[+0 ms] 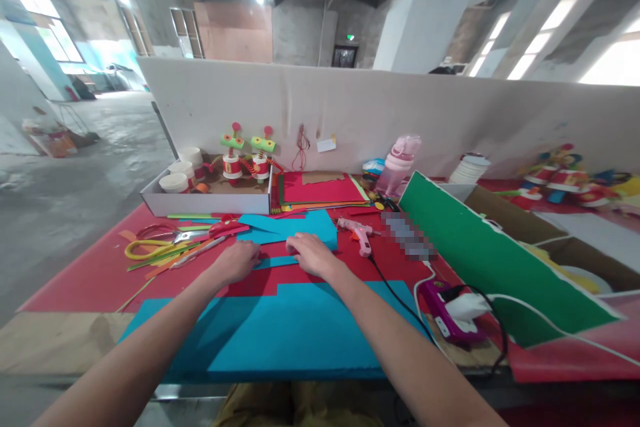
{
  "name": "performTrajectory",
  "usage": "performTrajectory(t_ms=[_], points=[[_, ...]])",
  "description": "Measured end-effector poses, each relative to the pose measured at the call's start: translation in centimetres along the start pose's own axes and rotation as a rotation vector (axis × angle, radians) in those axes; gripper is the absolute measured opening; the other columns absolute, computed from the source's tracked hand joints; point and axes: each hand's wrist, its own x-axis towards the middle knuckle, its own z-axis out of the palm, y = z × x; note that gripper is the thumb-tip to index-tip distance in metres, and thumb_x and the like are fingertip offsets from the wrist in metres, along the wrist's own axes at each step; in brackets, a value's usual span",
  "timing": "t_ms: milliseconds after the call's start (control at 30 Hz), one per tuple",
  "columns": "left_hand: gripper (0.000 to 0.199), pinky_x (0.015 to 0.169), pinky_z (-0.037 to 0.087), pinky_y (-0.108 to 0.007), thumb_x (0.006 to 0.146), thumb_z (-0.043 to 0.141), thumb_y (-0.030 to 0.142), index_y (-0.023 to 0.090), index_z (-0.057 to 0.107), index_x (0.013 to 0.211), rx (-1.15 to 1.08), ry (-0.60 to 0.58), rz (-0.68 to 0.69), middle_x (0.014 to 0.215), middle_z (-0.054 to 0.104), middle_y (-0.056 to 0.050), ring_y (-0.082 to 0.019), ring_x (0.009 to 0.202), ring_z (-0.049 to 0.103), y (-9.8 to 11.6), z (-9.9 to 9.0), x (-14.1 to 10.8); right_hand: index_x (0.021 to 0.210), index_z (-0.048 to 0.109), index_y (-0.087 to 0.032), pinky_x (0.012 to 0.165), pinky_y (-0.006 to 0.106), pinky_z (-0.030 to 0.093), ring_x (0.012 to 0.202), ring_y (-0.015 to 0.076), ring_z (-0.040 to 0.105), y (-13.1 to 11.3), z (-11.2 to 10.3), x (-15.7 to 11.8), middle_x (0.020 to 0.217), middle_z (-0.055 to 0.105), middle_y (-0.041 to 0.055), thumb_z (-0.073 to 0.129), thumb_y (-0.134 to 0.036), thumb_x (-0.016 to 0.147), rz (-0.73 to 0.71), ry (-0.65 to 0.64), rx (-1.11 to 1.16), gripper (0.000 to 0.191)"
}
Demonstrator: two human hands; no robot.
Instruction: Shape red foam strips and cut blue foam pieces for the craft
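Note:
A narrow blue paper strip spans the gap between my two hands, over the red table cover. My left hand has its fingers closed on the strip's left end. At the other end, my right hand is curled with its fingertips on the strip. Behind the hands lie cut pieces of blue paper. Large blue sheets cover the table's front edge, under my forearms. A pink glue gun rests right of my right hand. Yellow-handled scissors lie left of my left hand.
A white tray with cups and two paper figures is at the back left. Stacked coloured paper, a pink bottle and a green board stand farther back and right. A purple power strip with cables sits front right.

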Motion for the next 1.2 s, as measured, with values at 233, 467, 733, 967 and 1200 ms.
performTrajectory(t_ms=[233, 467, 733, 967, 1200], points=[[0.014, 0.071, 0.039, -0.028, 0.087, 0.048, 0.024, 0.019, 0.058, 0.079, -0.038, 0.093, 0.021, 0.089, 0.064, -0.007, -0.022, 0.089, 0.057, -0.3, 0.6, -1.3, 0.087, 0.062, -0.019, 0.073, 0.025, 0.037, 0.086, 0.0155, 0.057, -0.4, 3.2, 0.5, 0.09, 0.063, 0.0026, 0.07, -0.028, 0.08, -0.036, 0.124, 0.25, 0.014], [0.023, 0.075, 0.04, -0.032, 0.088, 0.046, 0.033, 0.02, 0.064, 0.082, -0.06, 0.09, -0.053, 0.092, 0.067, -0.007, -0.025, 0.095, 0.056, -2.4, 0.8, -3.0, 0.085, 0.062, -0.021, 0.07, 0.026, 0.033, 0.088, 0.0171, 0.058, -0.5, 2.2, 0.4, 0.092, 0.068, 0.0016, 0.07, -0.03, 0.08, 0.043, 0.036, 0.264, 0.013], [0.02, 0.074, 0.042, -0.031, 0.082, 0.051, 0.035, 0.021, 0.066, 0.083, -0.11, 0.038, -0.03, 0.095, 0.067, -0.005, -0.024, 0.094, 0.056, -3.5, 0.5, -3.2, 0.079, 0.067, -0.02, 0.063, 0.023, 0.032, 0.077, 0.0141, 0.058, 0.3, 1.1, -0.1, 0.081, 0.068, -0.0009, 0.071, -0.031, 0.077, 0.036, -0.046, 0.28, 0.012], [0.033, 0.081, 0.043, -0.032, 0.089, 0.039, 0.037, 0.021, 0.067, 0.083, -0.131, 0.035, -0.029, 0.093, 0.066, -0.007, -0.022, 0.095, 0.056, -3.0, 0.2, -3.3, 0.074, 0.068, -0.019, 0.059, 0.022, 0.032, 0.07, 0.0124, 0.057, 2.2, 0.5, -0.8, 0.074, 0.067, -0.0012, 0.063, -0.032, 0.082, 0.078, -0.05, 0.342, 0.017], [0.028, 0.087, 0.039, -0.039, 0.09, 0.04, 0.035, 0.022, 0.064, 0.087, -0.051, 0.006, -0.074, 0.102, 0.065, -0.008, -0.026, 0.105, 0.051, -2.9, 0.8, -2.8, 0.072, 0.064, -0.018, 0.058, 0.021, 0.029, 0.066, 0.0105, 0.053, 2.1, 0.2, -1.1, 0.071, 0.064, -0.0034, 0.064, -0.031, 0.081, 0.062, -0.075, 0.358, 0.016]])
